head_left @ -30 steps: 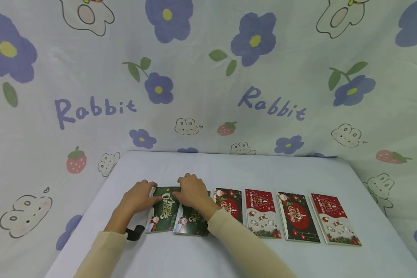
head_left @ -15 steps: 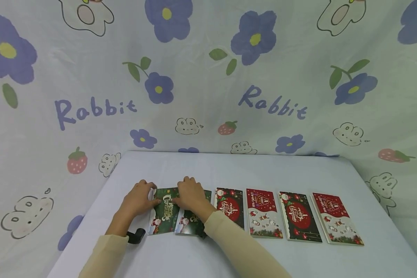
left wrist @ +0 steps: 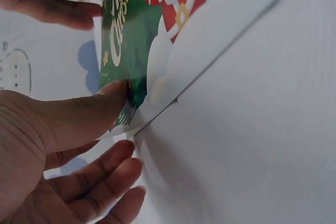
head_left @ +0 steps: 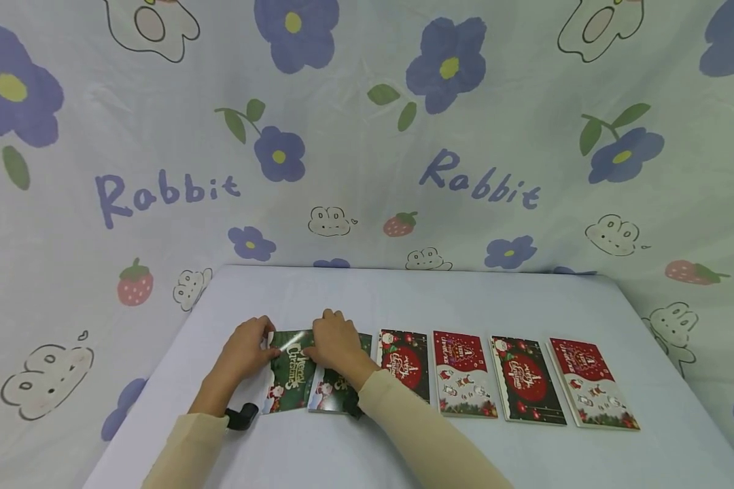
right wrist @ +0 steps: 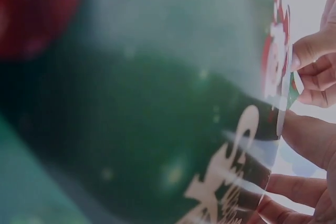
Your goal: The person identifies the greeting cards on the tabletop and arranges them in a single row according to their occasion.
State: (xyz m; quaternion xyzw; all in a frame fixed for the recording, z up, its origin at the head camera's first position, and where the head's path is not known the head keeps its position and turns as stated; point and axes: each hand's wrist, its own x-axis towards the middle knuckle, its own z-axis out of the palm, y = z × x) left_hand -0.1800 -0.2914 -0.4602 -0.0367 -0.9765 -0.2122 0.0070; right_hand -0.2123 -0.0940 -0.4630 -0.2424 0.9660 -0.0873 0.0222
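Note:
Both hands hold a green Merry Christmas card [head_left: 292, 373] at the left end of a row. The left hand [head_left: 245, 350] grips its left edge; in the left wrist view the thumb [left wrist: 110, 100] lies on the printed face, with the other fingers below the edge. At the card's far right corner, the right hand [head_left: 339, 346] pinches with its thumb in front and fingers behind, as the right wrist view shows its fingers [right wrist: 294, 190] past the edge. Beneath the right hand and wrist lies a second green card [head_left: 327, 397], partly hidden and overlapped by the first.
To the right lie a dark card with a red circle [head_left: 404, 363], a red-and-white card [head_left: 465, 377], another dark card [head_left: 526, 380] and another red-and-white card [head_left: 593, 387]. All rest on a white table [head_left: 452, 299]. A printed curtain [head_left: 367, 170] hangs behind.
Over the last second the near end of the held card has shifted slightly right. Its shine has moved to the upper part, and both hands keep their grip.

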